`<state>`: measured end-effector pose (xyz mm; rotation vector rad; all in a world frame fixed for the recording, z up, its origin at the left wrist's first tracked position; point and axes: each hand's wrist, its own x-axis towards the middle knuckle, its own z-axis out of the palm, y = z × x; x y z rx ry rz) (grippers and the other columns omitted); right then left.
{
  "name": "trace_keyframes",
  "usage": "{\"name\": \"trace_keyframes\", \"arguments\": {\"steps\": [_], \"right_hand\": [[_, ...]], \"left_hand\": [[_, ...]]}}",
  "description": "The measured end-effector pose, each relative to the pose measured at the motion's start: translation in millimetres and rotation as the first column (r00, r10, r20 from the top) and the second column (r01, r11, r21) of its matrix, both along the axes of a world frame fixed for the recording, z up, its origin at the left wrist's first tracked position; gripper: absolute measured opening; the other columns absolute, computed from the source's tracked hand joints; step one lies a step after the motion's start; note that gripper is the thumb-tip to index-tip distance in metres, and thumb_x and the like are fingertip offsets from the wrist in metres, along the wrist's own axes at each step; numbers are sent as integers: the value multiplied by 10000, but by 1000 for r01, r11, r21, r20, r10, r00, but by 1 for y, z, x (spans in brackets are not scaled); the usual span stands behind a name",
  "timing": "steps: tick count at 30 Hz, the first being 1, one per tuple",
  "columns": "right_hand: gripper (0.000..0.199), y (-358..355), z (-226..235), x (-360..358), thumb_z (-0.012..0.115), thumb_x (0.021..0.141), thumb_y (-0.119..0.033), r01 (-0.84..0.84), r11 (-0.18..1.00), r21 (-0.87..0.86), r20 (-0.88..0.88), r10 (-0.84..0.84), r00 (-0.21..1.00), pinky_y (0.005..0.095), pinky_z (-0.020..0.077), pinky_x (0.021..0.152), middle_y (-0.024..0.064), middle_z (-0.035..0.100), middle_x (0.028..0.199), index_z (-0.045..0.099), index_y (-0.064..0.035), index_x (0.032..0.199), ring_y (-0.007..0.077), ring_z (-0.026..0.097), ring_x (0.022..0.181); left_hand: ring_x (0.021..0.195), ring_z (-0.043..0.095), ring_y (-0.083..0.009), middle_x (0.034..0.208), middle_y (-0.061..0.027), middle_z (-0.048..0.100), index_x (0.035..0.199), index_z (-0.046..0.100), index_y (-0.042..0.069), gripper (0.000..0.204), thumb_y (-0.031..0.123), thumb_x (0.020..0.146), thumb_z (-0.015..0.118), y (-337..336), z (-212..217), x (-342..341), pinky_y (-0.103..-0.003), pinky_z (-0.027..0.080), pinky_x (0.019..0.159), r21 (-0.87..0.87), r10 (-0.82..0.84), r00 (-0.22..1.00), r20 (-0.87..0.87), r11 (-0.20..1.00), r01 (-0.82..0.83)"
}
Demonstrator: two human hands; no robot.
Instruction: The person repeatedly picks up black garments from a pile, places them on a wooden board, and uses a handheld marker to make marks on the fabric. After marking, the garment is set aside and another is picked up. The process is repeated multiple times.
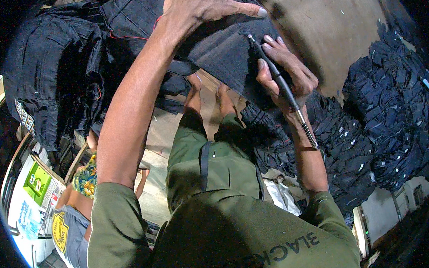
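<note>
Pressing dark jeans [220, 47] flat with left hand [194, 8], right hand [286, 71] gripping rotary tool [276, 74] near hem

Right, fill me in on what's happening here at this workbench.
A person in a green shirt leans over a dark denim garment. The left hand presses flat on the cloth, holding it down. The right hand grips a slim black rotary tool like a pen, its metal tip touching the fabric; a flexible shaft runs back along the wrist. Stacks of dark jeans are piled to the right and more lie at upper left. Another person stands at lower left.
</note>
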<state>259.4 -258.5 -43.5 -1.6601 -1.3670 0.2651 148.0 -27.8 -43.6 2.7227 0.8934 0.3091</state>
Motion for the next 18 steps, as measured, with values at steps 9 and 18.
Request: {"name": "trace_keyframes", "arguments": {"steps": [9,18], "right_hand": [[253,-3,-2,1,809,779,-8,9,1000,28,-15,-8,1000,526,574,1077,225,803,1062,785,49,1024,344,787,1089],[263,-8,3,1,813,778,-4,3,999,42,-51,-1,999,526,576,1077,209,805,1032,787,48,1034,347,787,1089]], "left_hand": [[1473,439,-300,1426,-85,638,1190,776,23,1088,933,594,761,2,-1,0,-726,114,1259,-30,2,1000,-2,1000,-2],[1484,426,-300,1443,-82,622,1208,765,25,1091,930,599,762,0,0,1,-725,102,1266,-49,11,1000,-20,999,-12]]}}
